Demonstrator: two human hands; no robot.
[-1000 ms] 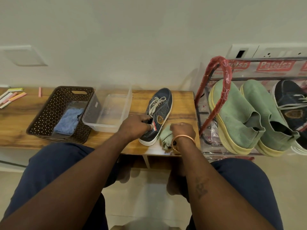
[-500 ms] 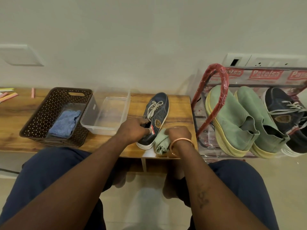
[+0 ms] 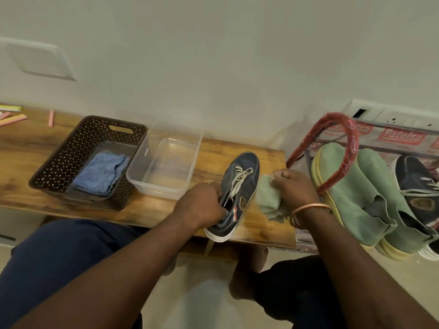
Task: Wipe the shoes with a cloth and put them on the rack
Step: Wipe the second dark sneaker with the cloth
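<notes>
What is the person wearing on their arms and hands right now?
Both forearms are bare, with no sleeves in view, and there are no gloves on the left hand or the right hand. A thin copper-coloured bangle circles the right wrist. No rings or watch can be made out.

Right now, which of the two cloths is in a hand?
The green cloth, gripped by the right hand beside the navy shoe; the blue cloth lies in the brown basket.
</notes>
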